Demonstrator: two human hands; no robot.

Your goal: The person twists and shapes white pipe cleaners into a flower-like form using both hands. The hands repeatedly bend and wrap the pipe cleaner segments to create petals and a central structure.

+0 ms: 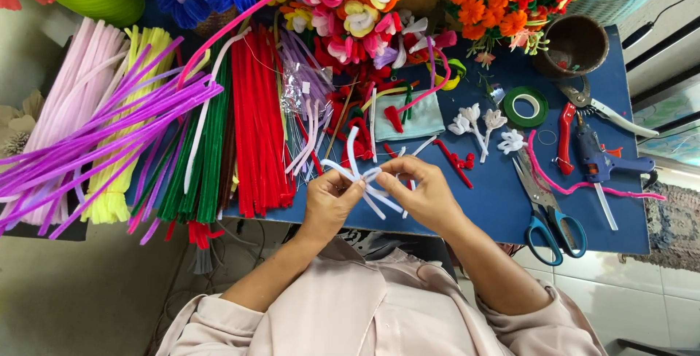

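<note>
the white pipe cleaner piece sits between both hands just above the near edge of the blue table, its loops and loose ends fanning out toward twelve and five o'clock. the left hand is curled nearly closed, thumb and fingertips pinching the stems at the crossing point, and the right hand is likewise closed in a pinch on the same bundle from the three o'clock side. judging by the looped petals, the step in hand looks like twisting the stems together at the centre to form a small flower; the next move seems to call for a firm hold at the crossing while one hand winds a free end round it, without flattening the loops. outward at two o'clock lie finished white flowers, at three o'clock the scissors, and beyond them the glue gun, red-handled pliers and a roll of green tape. a pink pipe cleaner trails across the scissors. at nine to eleven o'clock lie bundles of red stems, green stems and purple stems. loose red scraps lie close at one o'clock and could snag the free white ends; otherwise nothing stands between the hands.
</note>
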